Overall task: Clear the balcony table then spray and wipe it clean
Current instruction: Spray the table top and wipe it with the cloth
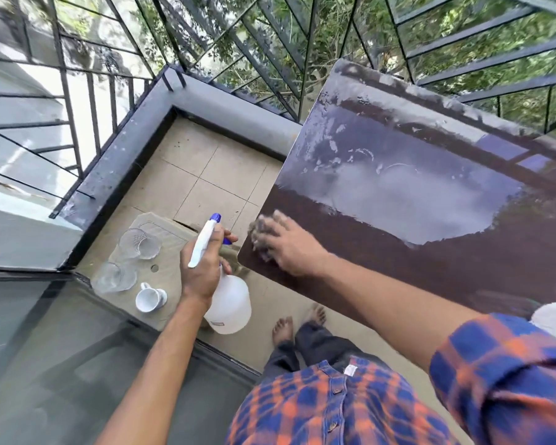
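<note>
- Head view: the dark brown rectangular table top (430,268) is seen at 2 o'clock in the frame, with its far edge set against the black metal railing (306,59).
- A pale grey dusty film (398,194) is spread over the middle and far part of the table top; the near strip is shown darker.
- The right hand (286,248) is laid on the 8 o'clock corner of the table top. Its fingers are spread and fairly straight, and are pressed down on a crumpled grey cloth (260,231). Both hand and cloth are blurred.
- The white plastic spray bottle with a blue nozzle (230,303) is held off the table, at 8 o'clock of the right hand, above the beige floor tiles (212,175).
- The left hand (201,271) is wrapped around the neck of the spray bottle, with the fingers curled at the trigger. The nozzle is pointed towards 12 o'clock.
- A flat tan sheet (170,261) is laid on the floor at 9 o'clock of the spray bottle.
- Two clear glass vessels (138,244) are placed on the sheet, one at 7 o'clock of the other.
- A white ceramic mug (150,298) is placed at 5 o'clock of the nearer vessel.
</note>
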`<state>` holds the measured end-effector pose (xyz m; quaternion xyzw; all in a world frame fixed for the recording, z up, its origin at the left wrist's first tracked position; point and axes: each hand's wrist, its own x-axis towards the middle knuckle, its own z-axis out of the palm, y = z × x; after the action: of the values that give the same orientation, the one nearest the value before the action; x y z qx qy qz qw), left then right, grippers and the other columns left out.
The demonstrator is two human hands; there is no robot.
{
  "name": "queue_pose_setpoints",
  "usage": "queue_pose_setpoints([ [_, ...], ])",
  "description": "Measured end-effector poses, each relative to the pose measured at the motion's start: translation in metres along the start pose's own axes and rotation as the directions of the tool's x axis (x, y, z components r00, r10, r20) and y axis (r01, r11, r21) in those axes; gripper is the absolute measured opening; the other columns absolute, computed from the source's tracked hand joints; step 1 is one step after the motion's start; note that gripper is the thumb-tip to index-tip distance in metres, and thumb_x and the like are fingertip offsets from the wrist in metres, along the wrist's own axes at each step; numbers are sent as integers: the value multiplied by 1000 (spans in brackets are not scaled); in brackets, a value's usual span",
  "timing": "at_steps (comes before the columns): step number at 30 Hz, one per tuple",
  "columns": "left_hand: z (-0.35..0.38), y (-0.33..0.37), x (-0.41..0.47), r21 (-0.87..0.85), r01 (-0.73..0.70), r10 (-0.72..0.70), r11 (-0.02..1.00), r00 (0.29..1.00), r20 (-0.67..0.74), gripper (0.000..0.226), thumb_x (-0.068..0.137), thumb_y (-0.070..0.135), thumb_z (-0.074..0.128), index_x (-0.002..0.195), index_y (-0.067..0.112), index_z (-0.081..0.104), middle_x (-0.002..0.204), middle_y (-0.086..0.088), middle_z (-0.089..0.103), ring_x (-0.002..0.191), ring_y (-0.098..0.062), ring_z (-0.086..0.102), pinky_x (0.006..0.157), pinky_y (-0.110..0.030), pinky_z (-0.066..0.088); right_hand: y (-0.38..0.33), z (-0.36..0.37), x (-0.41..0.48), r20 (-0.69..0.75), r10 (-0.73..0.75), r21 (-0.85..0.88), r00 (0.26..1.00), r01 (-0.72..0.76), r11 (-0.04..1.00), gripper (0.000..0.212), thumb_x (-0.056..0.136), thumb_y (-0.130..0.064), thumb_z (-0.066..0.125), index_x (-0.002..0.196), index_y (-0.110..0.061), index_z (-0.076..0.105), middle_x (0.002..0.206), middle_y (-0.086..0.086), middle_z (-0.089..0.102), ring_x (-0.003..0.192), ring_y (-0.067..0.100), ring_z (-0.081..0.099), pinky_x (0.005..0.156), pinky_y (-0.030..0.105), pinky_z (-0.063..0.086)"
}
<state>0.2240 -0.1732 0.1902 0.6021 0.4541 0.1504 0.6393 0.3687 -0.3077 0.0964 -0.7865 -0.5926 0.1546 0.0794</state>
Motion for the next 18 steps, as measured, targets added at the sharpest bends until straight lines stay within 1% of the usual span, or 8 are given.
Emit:
queue_pose_setpoints([
  [2, 8, 5, 3, 5, 6, -6, 1000, 1000, 13, 32, 102, 27, 56, 99, -1, 70, 91, -15, 74, 39, -16, 47, 43, -24, 44, -7, 10, -24, 47, -45, 61, 998, 42, 997, 41, 96, -31, 44, 126, -18, 68, 144, 14, 56, 132, 40, 52, 113, 52, 38],
  [4, 16, 11, 6, 19, 12, -13, 1000, 1000, 28, 31, 102, 26, 55, 98, -1, 70, 94, -20, 73, 40, -15, 47, 43, -24, 45, 10, 13, -36, 13, 16, 73, 1000, -17, 997, 43, 97, -37, 45, 134, -23, 63, 151, 10, 50, 135, 40, 49, 111, 51, 40],
  [6, 24, 16, 10, 34, 12, -13, 999, 999, 35, 31, 102, 26, 56, 99, -1, 70, 93, -17, 73, 41, -14, 48, 44, -25, 45, 43, 5, -28, -46, 118, 10, 992, -118, 993, 44, 97, -37, 48, 137, -25, 60, 155, 9, 46, 138, 40, 46, 111, 53, 40],
  [8, 32, 20, 14, 63, 2, -6, 998, 998, 59, 31, 102, 31, 56, 97, 4, 72, 92, -13, 74, 41, -18, 47, 47, -28, 45, 79, -14, -2, -118, 288, 20, 950, -287, 958, 45, 97, -31, 55, 141, -22, 56, 156, 12, 42, 141, 43, 40, 113, 55, 35],
  [9, 34, 22, 15, 65, 9, -14, 998, 998, 67, 31, 102, 33, 56, 95, 7, 72, 92, -12, 75, 41, -20, 45, 49, -29, 44, 95, -23, 12, -111, 363, 33, 925, -361, 932, 47, 97, -28, 55, 144, -21, 53, 157, 13, 39, 142, 44, 36, 115, 56, 32],
  [11, 42, 29, 23, 49, 31, -35, 998, 997, 73, 31, 100, 37, 58, 92, 11, 73, 93, -12, 75, 43, -22, 45, 50, -29, 43, 119, -34, 43, -96, 425, 55, 900, -421, 905, 51, 96, -28, 48, 146, -16, 50, 156, 18, 38, 142, 46, 35, 117, 57, 29],
  [14, 52, 41, 36, 29, 52, -55, 998, 993, 108, 33, 98, 41, 59, 90, 11, 72, 93, -13, 74, 48, -24, 47, 48, -28, 40, 115, -28, 69, -41, 319, 11, 947, -319, 948, 53, 96, -33, 43, 144, -12, 51, 152, 17, 43, 141, 39, 38, 121, 53, 21],
  [18, 64, 59, 68, 19, 44, -47, 999, 988, 149, 28, 97, 38, 60, 89, 14, 72, 94, -15, 74, 40, -19, 44, 48, -27, 41, 74, -10, 46, -36, 34, 69, 999, -31, 997, 48, 98, -23, 54, 146, -18, 52, 157, 8, 41, 149, 31, 29, 123, 52, 19],
])
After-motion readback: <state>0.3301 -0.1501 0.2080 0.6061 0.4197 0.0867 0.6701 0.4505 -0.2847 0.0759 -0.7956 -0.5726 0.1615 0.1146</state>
